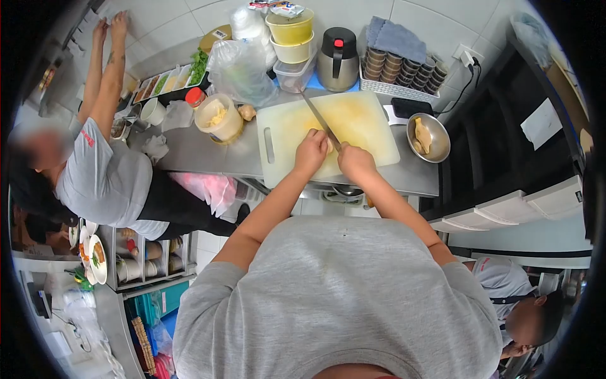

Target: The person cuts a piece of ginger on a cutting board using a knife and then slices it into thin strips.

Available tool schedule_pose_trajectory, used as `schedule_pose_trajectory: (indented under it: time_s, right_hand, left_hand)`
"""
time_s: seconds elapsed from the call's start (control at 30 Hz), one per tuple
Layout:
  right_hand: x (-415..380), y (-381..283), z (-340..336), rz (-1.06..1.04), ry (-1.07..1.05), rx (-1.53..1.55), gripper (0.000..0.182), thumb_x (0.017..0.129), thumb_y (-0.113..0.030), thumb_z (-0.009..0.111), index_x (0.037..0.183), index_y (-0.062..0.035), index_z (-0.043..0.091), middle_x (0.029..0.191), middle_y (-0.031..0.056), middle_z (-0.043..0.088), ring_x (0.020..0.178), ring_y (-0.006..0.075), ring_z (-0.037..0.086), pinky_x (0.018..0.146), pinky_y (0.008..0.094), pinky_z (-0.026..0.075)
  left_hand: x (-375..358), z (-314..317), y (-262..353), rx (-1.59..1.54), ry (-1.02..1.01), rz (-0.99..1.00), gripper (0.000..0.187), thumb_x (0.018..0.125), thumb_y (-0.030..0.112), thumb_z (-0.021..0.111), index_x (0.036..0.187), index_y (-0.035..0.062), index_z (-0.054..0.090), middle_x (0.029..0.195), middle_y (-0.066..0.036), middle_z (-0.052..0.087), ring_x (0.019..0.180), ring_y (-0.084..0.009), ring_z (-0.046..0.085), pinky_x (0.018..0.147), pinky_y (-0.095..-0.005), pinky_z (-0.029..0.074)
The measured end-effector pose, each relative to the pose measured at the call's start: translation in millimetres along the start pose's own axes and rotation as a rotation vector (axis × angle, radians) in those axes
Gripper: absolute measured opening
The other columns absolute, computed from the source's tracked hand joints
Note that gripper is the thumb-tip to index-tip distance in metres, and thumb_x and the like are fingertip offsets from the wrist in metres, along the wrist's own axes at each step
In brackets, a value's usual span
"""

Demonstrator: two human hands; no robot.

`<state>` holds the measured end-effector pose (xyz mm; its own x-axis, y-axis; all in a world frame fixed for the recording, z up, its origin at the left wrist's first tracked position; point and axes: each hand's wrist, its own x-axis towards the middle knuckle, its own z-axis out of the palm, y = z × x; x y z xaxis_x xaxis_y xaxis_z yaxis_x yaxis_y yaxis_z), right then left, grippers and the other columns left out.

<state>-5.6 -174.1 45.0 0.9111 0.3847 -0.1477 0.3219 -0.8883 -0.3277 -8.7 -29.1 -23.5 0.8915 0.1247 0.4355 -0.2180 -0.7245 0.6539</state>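
Observation:
My right hand is closed round the handle of a kitchen knife, whose long blade points away over the white cutting board. Beside the blade, my left hand has its fingers bent over a small pale piece that looks like ginger, mostly hidden by the fingers. Yellow stains mark the board. To its right, a steel bowl holds a peeled ginger root. A white tub of pale yellow slices stands to the left, with a brown ginger knob next to it.
Behind the board are a thermal jug, stacked tubs and a basket of brown and dark cups. A phone lies near the bowl. One co-worker reaches up at left; another person is at lower right.

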Motion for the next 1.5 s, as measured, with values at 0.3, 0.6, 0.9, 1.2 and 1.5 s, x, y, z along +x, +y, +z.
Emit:
schedule_pose_trajectory:
  time_s: [0.3, 0.6, 0.9, 1.2, 1.5]
  right_hand:
    - [-4, 2, 2, -0.039, 0.002, -0.017, 0.022, 0.084, -0.014, 0.046, 0.092, 0.0003, 0.061, 0.082, 0.0220, 0.067, 0.078, 0.0357, 0.067, 0.072, 0.0449, 0.052]
    - [21, 3, 23, -0.012, -0.031, 0.004, 0.024, 0.086, -0.014, 0.044, 0.096, -0.0006, 0.061, 0.091, 0.0224, 0.067, 0.087, 0.0351, 0.066, 0.076, 0.0441, 0.051]
    - [13, 0, 4, 0.017, -0.036, 0.020, 0.026, 0.086, -0.015, 0.043, 0.099, -0.0008, 0.061, 0.092, 0.0224, 0.067, 0.087, 0.0350, 0.066, 0.077, 0.0441, 0.051]
    - [-1, 4, 3, -0.045, 0.036, -0.005, 0.024, 0.086, -0.017, 0.045, 0.091, -0.0004, 0.061, 0.080, 0.0231, 0.066, 0.075, 0.0368, 0.066, 0.070, 0.0458, 0.052]
    - [10, 7, 16, -0.041, 0.006, -0.005, 0.023, 0.085, -0.016, 0.046, 0.093, -0.0011, 0.061, 0.082, 0.0228, 0.066, 0.077, 0.0368, 0.066, 0.072, 0.0460, 0.052]
  left_hand:
    - [0, 1, 0, 0.004, 0.015, 0.006, 0.009, 0.083, 0.012, 0.055, 0.090, 0.0072, 0.058, 0.086, -0.013, 0.056, 0.077, -0.0350, 0.058, 0.064, -0.0435, 0.047]
    - [-1, -1, 0, 0.000, 0.005, -0.004, 0.010, 0.085, 0.013, 0.056, 0.090, 0.0058, 0.059, 0.089, -0.013, 0.057, 0.078, -0.0350, 0.058, 0.066, -0.0420, 0.048]
    - [-1, 2, -2, -0.029, 0.033, -0.009, 0.008, 0.084, 0.013, 0.055, 0.088, 0.0073, 0.058, 0.087, -0.013, 0.057, 0.077, -0.0355, 0.058, 0.065, -0.0436, 0.047]
    - [-1, 3, -2, -0.009, 0.040, -0.001, 0.008, 0.084, 0.012, 0.054, 0.089, 0.0062, 0.057, 0.086, -0.013, 0.056, 0.077, -0.0356, 0.058, 0.065, -0.0441, 0.047]
    - [-2, 4, -2, -0.012, 0.055, 0.009, 0.007, 0.084, 0.012, 0.055, 0.088, 0.0072, 0.058, 0.086, -0.013, 0.057, 0.077, -0.0347, 0.058, 0.065, -0.0435, 0.047]
